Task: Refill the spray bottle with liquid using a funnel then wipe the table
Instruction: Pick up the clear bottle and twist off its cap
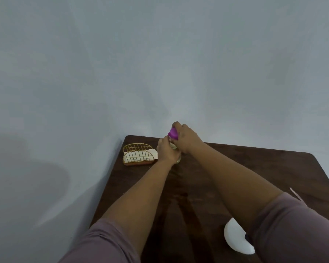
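Note:
A clear spray bottle (178,160) stands at the far side of the dark wooden table (254,168). Its purple spray head (173,133) shows between my hands. My left hand (166,151) grips the bottle's body. My right hand (186,138) is curled round the purple head from the right. Most of the bottle is hidden behind my hands. No funnel is visible.
A gold wire holder (138,154) with folded white cloth or napkins stands left of the bottle, near the table's far left corner. A white rounded object (235,238) lies near my right upper arm at the near right. A plain wall rises behind the table.

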A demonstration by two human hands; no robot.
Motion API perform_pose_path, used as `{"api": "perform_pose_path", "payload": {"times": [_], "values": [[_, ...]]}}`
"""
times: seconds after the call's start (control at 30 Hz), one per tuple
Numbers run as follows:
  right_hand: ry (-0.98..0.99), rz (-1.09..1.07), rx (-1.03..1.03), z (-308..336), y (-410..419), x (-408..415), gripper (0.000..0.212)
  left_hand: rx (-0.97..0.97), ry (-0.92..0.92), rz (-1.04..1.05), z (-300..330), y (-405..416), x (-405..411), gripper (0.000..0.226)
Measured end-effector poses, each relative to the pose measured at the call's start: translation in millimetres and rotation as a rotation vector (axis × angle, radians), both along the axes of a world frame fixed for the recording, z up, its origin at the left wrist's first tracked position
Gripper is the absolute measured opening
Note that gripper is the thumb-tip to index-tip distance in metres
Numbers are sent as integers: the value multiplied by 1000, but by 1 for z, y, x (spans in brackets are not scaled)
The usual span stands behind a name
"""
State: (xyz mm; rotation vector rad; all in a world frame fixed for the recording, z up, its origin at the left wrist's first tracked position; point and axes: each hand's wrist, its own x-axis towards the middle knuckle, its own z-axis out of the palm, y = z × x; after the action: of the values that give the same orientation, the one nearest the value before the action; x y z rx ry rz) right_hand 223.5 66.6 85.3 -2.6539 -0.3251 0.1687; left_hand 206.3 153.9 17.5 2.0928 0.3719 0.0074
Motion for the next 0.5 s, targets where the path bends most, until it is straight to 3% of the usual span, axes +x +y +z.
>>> {"api": "perform_pose_path", "payload": {"times": [0.17,0.4,0.5], "values": [[23,-117,45,15,-13,-13,45,7,-86,-42,6,-6,-13,44],[-9,-60,-16,35,-37,-90,37,174,-130,-290,21,-9,-92,78],[8,-11,-38,42,-43,-130,37,89,-123,-287,24,-18,-139,70]]}}
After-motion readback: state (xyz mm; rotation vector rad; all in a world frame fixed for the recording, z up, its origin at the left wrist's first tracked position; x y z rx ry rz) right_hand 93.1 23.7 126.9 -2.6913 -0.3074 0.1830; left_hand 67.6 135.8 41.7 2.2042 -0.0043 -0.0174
